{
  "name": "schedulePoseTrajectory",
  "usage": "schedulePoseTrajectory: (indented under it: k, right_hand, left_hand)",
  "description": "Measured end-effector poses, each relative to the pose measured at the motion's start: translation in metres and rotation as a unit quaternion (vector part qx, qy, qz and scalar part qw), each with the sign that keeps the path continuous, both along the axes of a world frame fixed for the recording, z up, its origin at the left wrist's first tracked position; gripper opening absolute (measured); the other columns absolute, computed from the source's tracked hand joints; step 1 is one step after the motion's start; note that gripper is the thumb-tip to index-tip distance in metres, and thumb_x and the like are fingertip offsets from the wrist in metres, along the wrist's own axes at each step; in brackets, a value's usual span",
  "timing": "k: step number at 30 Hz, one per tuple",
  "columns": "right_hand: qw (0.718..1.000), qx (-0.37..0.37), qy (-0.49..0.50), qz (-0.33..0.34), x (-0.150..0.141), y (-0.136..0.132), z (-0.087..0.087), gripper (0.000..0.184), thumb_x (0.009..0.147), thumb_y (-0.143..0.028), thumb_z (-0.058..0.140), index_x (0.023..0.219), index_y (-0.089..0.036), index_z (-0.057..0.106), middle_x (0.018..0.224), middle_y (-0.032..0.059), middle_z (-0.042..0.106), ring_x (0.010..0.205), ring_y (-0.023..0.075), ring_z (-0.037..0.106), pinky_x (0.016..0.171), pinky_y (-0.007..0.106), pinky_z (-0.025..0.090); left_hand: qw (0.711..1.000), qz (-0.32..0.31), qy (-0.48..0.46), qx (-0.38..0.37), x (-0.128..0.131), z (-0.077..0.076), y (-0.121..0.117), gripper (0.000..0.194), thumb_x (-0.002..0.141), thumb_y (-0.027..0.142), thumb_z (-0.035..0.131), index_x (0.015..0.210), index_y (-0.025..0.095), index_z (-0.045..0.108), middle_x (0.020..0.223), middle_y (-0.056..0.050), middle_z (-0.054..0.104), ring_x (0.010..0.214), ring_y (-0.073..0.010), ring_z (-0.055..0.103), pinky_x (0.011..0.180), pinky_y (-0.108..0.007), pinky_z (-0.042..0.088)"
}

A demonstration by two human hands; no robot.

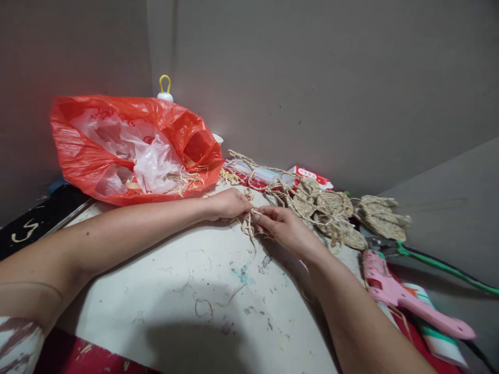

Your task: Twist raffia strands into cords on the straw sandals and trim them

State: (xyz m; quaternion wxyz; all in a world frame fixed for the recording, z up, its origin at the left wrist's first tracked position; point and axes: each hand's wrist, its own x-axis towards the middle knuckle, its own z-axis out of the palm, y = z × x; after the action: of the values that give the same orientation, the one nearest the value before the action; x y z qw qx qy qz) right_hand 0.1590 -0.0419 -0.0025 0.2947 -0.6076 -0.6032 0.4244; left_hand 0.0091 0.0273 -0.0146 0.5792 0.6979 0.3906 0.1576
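Note:
Both my hands meet above the far middle of the white work surface (163, 280). My left hand (229, 204) is closed, its fingertips pinching pale straw strands (247, 227). From the other side, my right hand (281, 224) grips the same strands between thumb and forefinger. Loose ends hang below the fingers, and the exact crossing of the strands is too small to make out. Just beyond my right hand lie several oval woven straw pieces (334, 203) with twisted straw cords (257, 165) trailing from them.
A red plastic bag (86, 171) with white plastic and straw inside stands at the back left. On the right are a pink glue gun (405, 298), green-handled pliers (436, 262) and a white-and-green tube (440, 337). A red-and-white box (312, 176) sits near the grey wall (312, 78). Straw scraps litter the surface.

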Motion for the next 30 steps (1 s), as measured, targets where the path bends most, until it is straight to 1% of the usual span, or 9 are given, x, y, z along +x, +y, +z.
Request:
schedulePoseTrajectory:
  k: [3,5,10,13,17,20,23,27,30]
  right_hand:
    - [0.996,0.043,-0.082,-0.006,0.003,-0.002,0.001,0.034,0.077,-0.041,0.058,0.054,-0.019,0.047,0.049,-0.0037,0.041,0.047,0.009,0.033,0.046,0.024,0.024]
    - [0.994,0.049,-0.096,-0.001,0.003,-0.003,0.0,0.033,0.079,-0.041,0.054,0.056,-0.019,0.048,0.05,-0.0032,0.042,0.047,0.01,0.034,0.046,0.025,0.025]
    - [1.0,-0.001,-0.006,0.001,-0.002,-0.005,-0.004,0.033,0.081,-0.043,0.05,0.058,-0.02,0.049,0.048,-0.0041,0.038,0.044,0.0094,0.03,0.043,0.025,0.022]
    - [1.0,-0.017,0.022,-0.004,-0.009,-0.007,-0.008,0.03,0.083,-0.039,0.047,0.06,-0.02,0.05,0.046,-0.0043,0.038,0.041,0.0092,0.029,0.042,0.025,0.021]
    - [0.998,0.019,-0.063,-0.021,-0.016,-0.007,-0.011,0.028,0.083,-0.031,0.045,0.058,-0.02,0.051,0.044,-0.0024,0.043,0.04,0.0108,0.035,0.043,0.025,0.024]
    - [0.993,0.044,-0.111,-0.023,-0.018,-0.007,-0.012,0.03,0.084,-0.027,0.041,0.056,-0.02,0.05,0.043,-0.001,0.046,0.041,0.0125,0.039,0.046,0.027,0.027]
    - [0.985,0.071,-0.154,-0.02,-0.02,-0.008,-0.014,0.029,0.085,-0.026,0.038,0.059,-0.021,0.05,0.045,0.0001,0.048,0.045,0.0145,0.042,0.049,0.028,0.029]
    - [0.973,0.108,-0.203,0.001,-0.026,-0.012,-0.016,0.027,0.087,-0.025,0.038,0.061,-0.021,0.045,0.051,0.0018,0.05,0.051,0.016,0.044,0.054,0.028,0.029]
    - [0.962,0.102,-0.25,0.039,-0.035,-0.023,-0.007,0.026,0.089,-0.026,0.038,0.064,-0.021,0.044,0.058,0.0025,0.053,0.055,0.0149,0.045,0.056,0.027,0.029]
  left_hand:
    - [1.0,-0.002,0.0,0.004,0.0,-0.002,0.0,0.019,0.074,0.022,0.049,0.055,0.018,0.051,0.033,0.007,0.028,0.028,-0.006,0.022,0.033,-0.023,0.011]
    - [1.0,-0.006,-0.001,0.009,0.001,-0.003,0.0,0.02,0.074,0.021,0.049,0.055,0.018,0.051,0.033,0.007,0.029,0.028,-0.006,0.022,0.033,-0.023,0.012]
    - [1.0,-0.005,-0.008,0.016,0.001,-0.002,-0.001,0.02,0.074,0.02,0.047,0.055,0.018,0.051,0.033,0.007,0.028,0.027,-0.0059,0.022,0.032,-0.022,0.012]
    - [1.0,-0.002,-0.02,0.01,0.001,-0.001,-0.002,0.02,0.073,0.018,0.046,0.052,0.018,0.048,0.033,0.007,0.028,0.027,-0.0055,0.02,0.031,-0.022,0.01]
    - [0.999,-0.006,-0.048,-0.007,0.001,-0.002,-0.004,0.021,0.072,0.017,0.047,0.051,0.018,0.046,0.034,0.008,0.03,0.027,-0.0051,0.02,0.031,-0.022,0.011]
    - [0.997,-0.013,-0.07,-0.025,0.0,-0.001,-0.004,0.026,0.075,0.022,0.051,0.05,0.018,0.044,0.034,0.008,0.028,0.028,-0.0048,0.022,0.032,-0.021,0.012]
    - [0.995,-0.016,-0.085,-0.042,-0.001,0.001,-0.004,0.027,0.077,0.025,0.054,0.052,0.017,0.047,0.034,0.007,0.033,0.028,-0.0046,0.024,0.031,-0.02,0.013]
    - [0.992,0.007,-0.093,-0.085,-0.001,0.003,-0.004,0.025,0.076,0.016,0.055,0.052,0.017,0.047,0.034,0.007,0.034,0.028,-0.0042,0.025,0.032,-0.02,0.014]
    - [0.987,0.014,-0.091,-0.131,-0.002,0.008,-0.004,0.025,0.077,0.013,0.053,0.053,0.016,0.048,0.034,0.008,0.029,0.028,-0.0039,0.022,0.032,-0.02,0.013]
